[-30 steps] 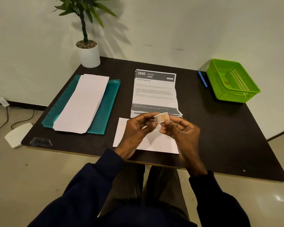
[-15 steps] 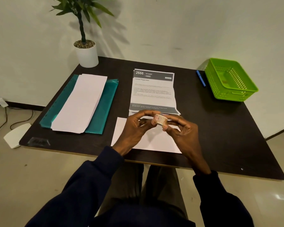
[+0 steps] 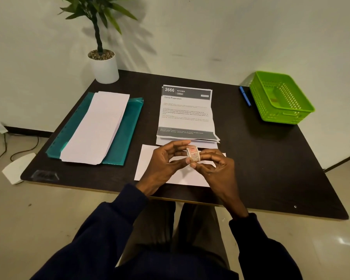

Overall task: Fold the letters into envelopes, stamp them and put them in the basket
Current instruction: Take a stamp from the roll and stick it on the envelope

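Note:
A small roll of stamps (image 3: 193,153) is held between both hands just above the table's near middle. My left hand (image 3: 166,164) pinches it from the left and my right hand (image 3: 214,168) grips it from the right. Under the hands lies a white envelope (image 3: 150,164), flat on the table. Behind it sits a stack of printed letters (image 3: 186,114) headed "2666 KITCHEN". A green plastic basket (image 3: 281,98) stands at the back right corner. A pile of blank white envelopes (image 3: 97,126) rests on a teal folder (image 3: 127,134) at the left.
A blue pen (image 3: 245,96) lies just left of the basket. A potted plant in a white pot (image 3: 104,66) stands at the back left corner. The dark table (image 3: 271,158) ends at its near edge close to my wrists. A white wall runs behind.
The stamp roll has been turned in my fingers and lowered slightly toward the envelope. The view has shifted a little; everything on the table stays where it was.

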